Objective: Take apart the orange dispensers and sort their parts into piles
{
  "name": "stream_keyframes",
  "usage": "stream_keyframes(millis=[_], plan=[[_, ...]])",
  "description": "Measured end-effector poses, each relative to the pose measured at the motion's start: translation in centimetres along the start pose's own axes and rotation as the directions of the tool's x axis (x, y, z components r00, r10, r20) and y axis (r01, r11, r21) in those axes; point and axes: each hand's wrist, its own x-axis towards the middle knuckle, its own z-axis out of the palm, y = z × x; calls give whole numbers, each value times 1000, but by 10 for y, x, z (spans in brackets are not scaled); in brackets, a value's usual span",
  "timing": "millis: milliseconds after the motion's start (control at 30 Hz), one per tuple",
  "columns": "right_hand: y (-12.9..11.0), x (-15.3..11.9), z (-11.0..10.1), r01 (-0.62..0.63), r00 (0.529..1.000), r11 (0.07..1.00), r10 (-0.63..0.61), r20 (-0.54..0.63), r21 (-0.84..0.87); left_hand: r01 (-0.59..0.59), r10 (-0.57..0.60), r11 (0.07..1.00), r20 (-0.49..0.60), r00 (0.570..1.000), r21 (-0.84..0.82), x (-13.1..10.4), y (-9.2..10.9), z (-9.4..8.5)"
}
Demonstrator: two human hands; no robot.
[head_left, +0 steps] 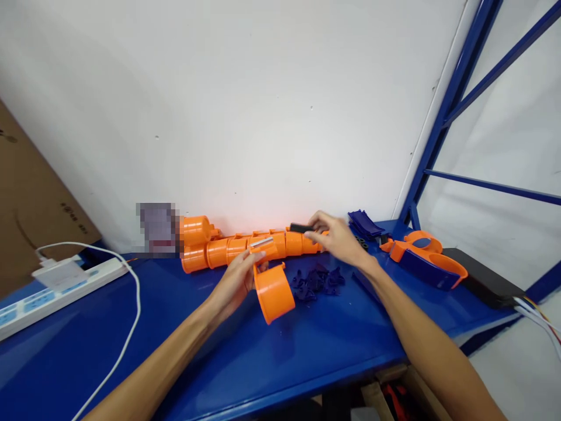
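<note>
My left hand (240,277) is closed on an orange plastic cup holder (274,294), its round cup tilted down to the right. A flat silvery strip (262,242) shows along the top of the held part. My right hand (333,235) pinches a short black bar (301,228), held apart from the cup holder, up and to its right. Behind both hands, a row of nested orange cups (217,252) lies along the wall. Small dark blue plastic clips (316,282) are heaped on the blue table (324,333) between my hands.
At right lie an orange and blue double-ring holder (432,263), a black box with wires (484,276) and stacked blue plates (364,224). A white power strip (65,295) with a cable stands left, near a cardboard box (35,210). Blue frame bars (456,99) rise at right.
</note>
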Motion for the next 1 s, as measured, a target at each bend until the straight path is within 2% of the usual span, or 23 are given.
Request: stream_keyframes(millis=[67, 133, 200, 267, 333, 400, 533, 633, 767, 867, 933, 1000], plan=[[11, 4, -23, -77, 984, 996, 67, -168, -51, -22, 20, 999, -52, 998, -24, 3, 2, -2], [22, 7, -43, -169, 962, 969, 123, -244, -178, -35, 32, 999, -70, 997, -36, 4, 4, -3], [33, 7, -56, -226, 970, 907, 178, -163, -355, -36, 33, 998, -68, 997, -42, 3, 5, -1], [40, 6, -60, -221, 965, 818, 262, 0, -532, -38, 35, 998, -59, 998, -46, 1, 5, 1], [44, 4, -58, -195, 930, 720, 351, 107, -665, -40, 37, 998, -58, 998, -50, -1, 5, 3], [44, 2, -52, -179, 890, 660, 425, 167, -729, -33, 30, 998, -62, 998, -50, -2, 5, 4], [42, 0, -41, -143, 836, 644, 485, 256, -751, -15, 11, 999, -74, 997, -45, -1, 4, 3], [41, 0, -38, -124, 823, 636, 494, 278, -762, -7, 6, 999, -41, 999, -35, 0, 3, 2], [43, -1, -38, -138, 839, 603, 493, 231, -786, -18, 17, 999, -32, 999, -29, 0, 4, 1], [43, -1, -42, -171, 832, 594, 514, 208, -786, -18, 18, 999, -28, 999, -30, -1, 4, 1], [40, -1, -45, -182, 848, 640, 487, 211, -746, -17, 17, 999, -22, 1000, -33, -1, 3, 1], [31, 0, -46, -169, 901, 752, 380, 208, -637, -21, 20, 999, -22, 1000, -41, 0, 1, 1]])
